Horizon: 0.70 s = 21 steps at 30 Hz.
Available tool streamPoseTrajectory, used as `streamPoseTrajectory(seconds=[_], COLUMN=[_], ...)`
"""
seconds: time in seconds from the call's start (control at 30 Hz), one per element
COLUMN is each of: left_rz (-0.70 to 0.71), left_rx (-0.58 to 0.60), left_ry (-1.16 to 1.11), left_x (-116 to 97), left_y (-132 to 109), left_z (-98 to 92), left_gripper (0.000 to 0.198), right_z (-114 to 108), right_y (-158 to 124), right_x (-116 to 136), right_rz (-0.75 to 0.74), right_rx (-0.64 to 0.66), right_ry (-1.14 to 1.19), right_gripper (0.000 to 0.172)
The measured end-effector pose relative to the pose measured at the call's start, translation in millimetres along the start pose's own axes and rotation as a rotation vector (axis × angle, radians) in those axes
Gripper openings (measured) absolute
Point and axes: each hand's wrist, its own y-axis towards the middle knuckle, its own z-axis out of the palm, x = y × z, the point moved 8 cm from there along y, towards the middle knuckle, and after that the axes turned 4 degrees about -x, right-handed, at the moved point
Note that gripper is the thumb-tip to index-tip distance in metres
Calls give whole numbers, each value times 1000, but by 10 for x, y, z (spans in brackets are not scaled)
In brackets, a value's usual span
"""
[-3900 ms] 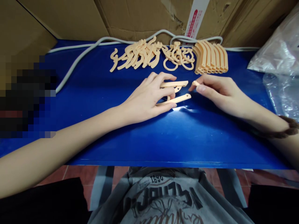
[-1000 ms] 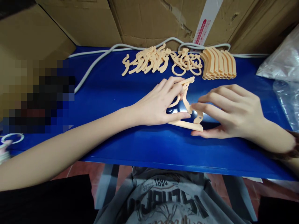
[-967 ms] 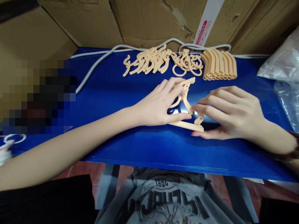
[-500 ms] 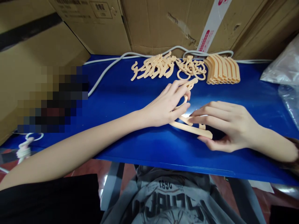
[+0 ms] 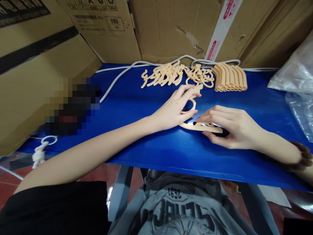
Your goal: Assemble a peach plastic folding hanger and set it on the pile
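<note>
A beige plastic folding hanger point(image 5: 190, 126) lies low over the blue table between my hands, partly covered by my fingers. My left hand point(image 5: 173, 106) is closed over its ring-shaped middle part, with thumb and fingers on either side. One arm end pokes out past the left fingertips, toward the back. My right hand point(image 5: 234, 127) pinches the near arm at its right end, thumb below and fingers above. A shorter piece with holes shows beside that arm, under the right fingers.
Along the back of the blue table point(image 5: 146, 143) lie a pile of hook pieces point(image 5: 168, 74), several ring pieces point(image 5: 201, 75) and a neat stack of curved arms point(image 5: 230, 77). A white cable point(image 5: 117, 80) runs behind them. Cardboard boxes point(image 5: 166, 32) wall the back; a clear plastic bag point(image 5: 290, 71) sits right.
The near arm has swung up toward the shorter piece, and my right hand has moved slightly away from me with it. My left hand keeps its hold. The camera view has shifted a little.
</note>
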Motion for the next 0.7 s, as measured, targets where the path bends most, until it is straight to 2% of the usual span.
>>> streamPoseTrajectory(seconds=[0.1,0.2,0.4,0.7], left_rz=[-15,-23,12,45], left_rx=[-30,-12,58,78], left_ry=[-56,-95,-103,-77], left_x=[20,26,14,53], left_y=[1,2,4,16], left_z=[-16,-5,31,30], left_gripper=[45,46,31,31], right_z=[23,44,43,64], right_y=[-11,-16,-21,-51], right_x=[-44,-64,-79,-178], right_rz=[2,-4,-16,27], right_rx=[7,25,56,79], right_ry=[-32,-47,-39,-43], right_gripper=[20,21,15,20])
